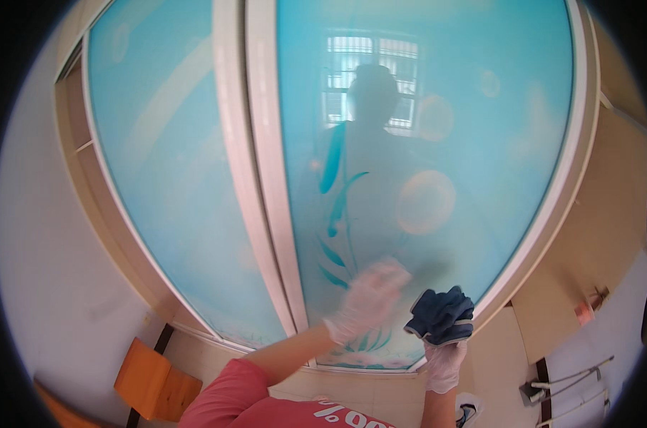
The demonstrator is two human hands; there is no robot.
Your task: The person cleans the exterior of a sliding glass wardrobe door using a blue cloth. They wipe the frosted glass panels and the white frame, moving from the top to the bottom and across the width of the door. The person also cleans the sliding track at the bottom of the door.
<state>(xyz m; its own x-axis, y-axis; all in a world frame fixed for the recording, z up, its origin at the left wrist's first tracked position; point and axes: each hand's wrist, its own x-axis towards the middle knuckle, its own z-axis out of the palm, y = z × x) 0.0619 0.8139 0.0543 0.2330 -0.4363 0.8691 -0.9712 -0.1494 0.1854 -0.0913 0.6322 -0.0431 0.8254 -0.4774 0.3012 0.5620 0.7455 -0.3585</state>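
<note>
In the head view, a glossy blue sliding wardrobe door (484, 176) with a plant and bubble print stands before me, beside a second blue door panel (163, 150). My left hand (374, 297), in a thin translucent glove and slightly blurred, is in front of the right panel's lower part; whether it touches the surface or holds anything cannot be told. My right hand (445, 364), gloved likewise, grips a bunched dark blue cloth (442, 315) with a pale edge, near the panel's lower right corner. The panel reflects a window and a person's dark outline.
An orange wooden chair or stool (155, 380) stands at the lower left by the wall. Metal-framed items (569, 382) lie or stand at the lower right. A white and dark object (467, 409) is on the tiled floor beside my right forearm.
</note>
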